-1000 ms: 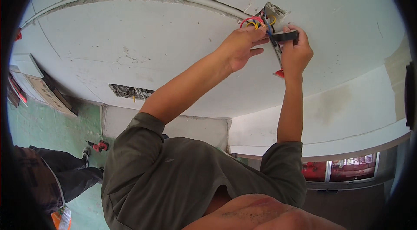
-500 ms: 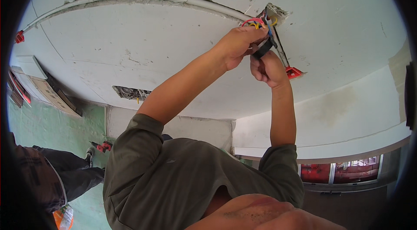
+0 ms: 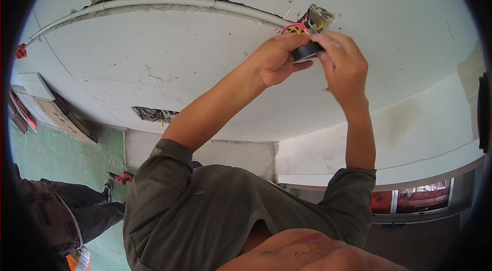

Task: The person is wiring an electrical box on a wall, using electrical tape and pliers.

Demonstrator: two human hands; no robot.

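My left hand point(image 3: 277, 61) is closed, pinching a bundle of red and yellow electrical wires point(image 3: 294, 27) between thumb and fingers; bare copper shows near the thumb. A roll of black electrical tape point(image 3: 306, 53) sits just under the wire ends, between my hands. On its right side, my right hand point(image 3: 346, 66) grips the roll's edge, with the fingertips curled over towards the wires and slightly blurred. The wires come out of a recessed wall box point(image 3: 320, 15) with rough broken edges, just beyond my hands. How the tape meets the wires is hidden.
A white conduit point(image 3: 179, 1) runs left from the box in a cut groove. Another wall opening with wires point(image 3: 152, 115) lies below my left forearm. At lower left are a red power drill point(image 3: 122, 177) on the green floor, a person's legs point(image 3: 95, 217) and leaning boards point(image 3: 61, 117).
My right hand has moved right and up from below the roll, its fingers now over the top. The roll has shifted slightly left and tilted. My left hand keeps its pinch.
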